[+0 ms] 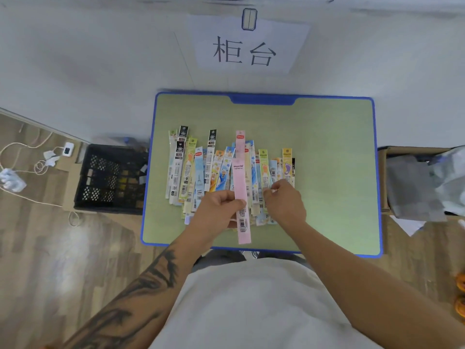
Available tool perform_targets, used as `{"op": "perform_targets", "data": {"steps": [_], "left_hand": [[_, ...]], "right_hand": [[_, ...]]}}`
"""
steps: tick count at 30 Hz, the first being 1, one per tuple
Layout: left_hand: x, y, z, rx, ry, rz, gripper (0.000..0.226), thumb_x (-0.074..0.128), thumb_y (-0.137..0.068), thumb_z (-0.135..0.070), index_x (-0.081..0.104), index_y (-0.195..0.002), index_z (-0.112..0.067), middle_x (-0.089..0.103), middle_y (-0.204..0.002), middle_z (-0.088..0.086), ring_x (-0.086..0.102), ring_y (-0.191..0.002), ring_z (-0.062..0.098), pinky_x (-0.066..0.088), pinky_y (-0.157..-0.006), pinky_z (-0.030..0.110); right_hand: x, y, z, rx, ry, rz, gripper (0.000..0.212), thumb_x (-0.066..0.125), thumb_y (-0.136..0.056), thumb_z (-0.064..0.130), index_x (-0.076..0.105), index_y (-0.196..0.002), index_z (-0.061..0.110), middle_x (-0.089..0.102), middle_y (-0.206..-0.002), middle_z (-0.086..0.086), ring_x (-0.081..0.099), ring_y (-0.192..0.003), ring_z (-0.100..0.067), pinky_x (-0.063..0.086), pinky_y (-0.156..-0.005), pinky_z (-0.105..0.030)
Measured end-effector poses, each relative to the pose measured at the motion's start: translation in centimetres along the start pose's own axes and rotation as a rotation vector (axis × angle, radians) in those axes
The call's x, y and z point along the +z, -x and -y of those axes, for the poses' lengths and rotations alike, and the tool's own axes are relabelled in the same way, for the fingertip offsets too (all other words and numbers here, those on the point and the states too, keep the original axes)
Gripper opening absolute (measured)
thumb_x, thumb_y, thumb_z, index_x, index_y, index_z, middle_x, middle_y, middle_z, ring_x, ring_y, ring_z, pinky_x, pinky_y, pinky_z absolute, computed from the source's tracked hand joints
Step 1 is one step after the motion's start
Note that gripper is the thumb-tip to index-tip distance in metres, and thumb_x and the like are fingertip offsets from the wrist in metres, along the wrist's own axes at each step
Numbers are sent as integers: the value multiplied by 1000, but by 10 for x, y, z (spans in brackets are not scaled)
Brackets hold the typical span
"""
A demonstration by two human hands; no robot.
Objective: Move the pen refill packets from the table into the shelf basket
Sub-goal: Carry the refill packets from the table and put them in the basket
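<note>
Facing white wall, blue-rimmed green table (327, 137)

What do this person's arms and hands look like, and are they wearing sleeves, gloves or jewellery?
Both hands are bare, with no gloves, rings or watch visible. The left hand joins a bare forearm covered in dark, brush-like tattoo markings running from near the wrist up toward the elbow. The right hand joins a bare forearm with no markings visible. No sleeves reach the forearms; a light grey shirt covers the torso.
</note>
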State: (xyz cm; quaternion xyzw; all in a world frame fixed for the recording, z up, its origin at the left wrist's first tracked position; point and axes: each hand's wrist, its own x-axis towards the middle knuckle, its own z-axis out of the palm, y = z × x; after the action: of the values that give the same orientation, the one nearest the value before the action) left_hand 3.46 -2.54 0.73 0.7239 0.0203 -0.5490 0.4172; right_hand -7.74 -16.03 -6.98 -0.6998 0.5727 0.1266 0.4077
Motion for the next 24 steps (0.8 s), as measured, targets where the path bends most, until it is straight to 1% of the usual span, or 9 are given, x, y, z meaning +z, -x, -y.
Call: {"op": "perform_targets", "data": {"steps": [2,4,6,10,14,16,18,20,24], "left_hand": [[1,0,2,0,-16,-2,11,65,-100,-9,74,-104,-10,80,-99,11,75,-88,29,64,-81,38],[3,1,5,3,-19,6,12,64,-99,-9,75,-104,-11,80,-99,9,73,-85,23,64,-81,39],[2,0,6,2,-19,17,13,64,-99,-10,75,-104,-13,80,-99,7,73,-83,19,64,-82,40],[1,-5,12,-7,-13,31,13,64,-99,-11,74,-107,-12,80,-98,5,73,-79,15,64,-76,34],[-1,-15,14,-22,-49,61,10,65,-99,-11,74,-103,-12,80,-97,6,72,-73,11,64,-70,30],[-4,-21,14,-18,-101,79,10,65,-99,-12,74,-104,-12,79,-101,10,72,-78,17,62,-72,33],[-6,-22,10,-1,-154,95,10,66,-99,-14,73,-104,-10,77,-104,14,71,-85,26,61,-80,42],[-4,-21,4,22,-178,99,9,66,-99,-16,72,-101,-10,75,-106,18,71,-89,32,61,-83,47],[14,-16,-10,75,-208,115,8,64,-101,-14,71,-99,-9,75,-94,12,68,-76,21,61,-80,44]], "right_hand": [[3,-6,3,11,77,-19,13,55,-102,35,56,-107,23,55,-87,6,56,-79,-17,46,-71,-33],[5,-9,2,20,109,-31,11,55,-101,31,57,-100,20,57,-87,3,54,-76,-16,42,-68,-32],[7,-14,-1,31,117,-44,16,56,-99,28,60,-89,17,62,-82,-1,59,-72,-20,44,-64,-31],[6,-16,-5,59,134,-33,26,57,-98,25,55,-73,16,57,-70,-4,59,-66,-26,49,-63,-31],[2,-12,-6,73,-68,-46,20,61,-98,20,58,-80,11,64,-81,-8,64,-81,-27,45,-70,-31],[-3,-4,-4,78,-221,-76,22,66,-97,21,57,-81,9,61,-75,-7,60,-73,-22,45,-70,-31],[-11,10,-6,84,-373,-72,27,71,-96,21,54,-78,11,55,-68,-3,53,-63,-17,44,-66,-28],[-22,24,-9,71,-482,-39,26,75,-94,20,56,-78,11,59,-69,-5,53,-61,-16,45,-62,-29],[-53,53,-21,15,-687,8,17,78,-91,14,62,-89,12,70,-74,-2,56,-59,-13,45,-55,-25]]}}
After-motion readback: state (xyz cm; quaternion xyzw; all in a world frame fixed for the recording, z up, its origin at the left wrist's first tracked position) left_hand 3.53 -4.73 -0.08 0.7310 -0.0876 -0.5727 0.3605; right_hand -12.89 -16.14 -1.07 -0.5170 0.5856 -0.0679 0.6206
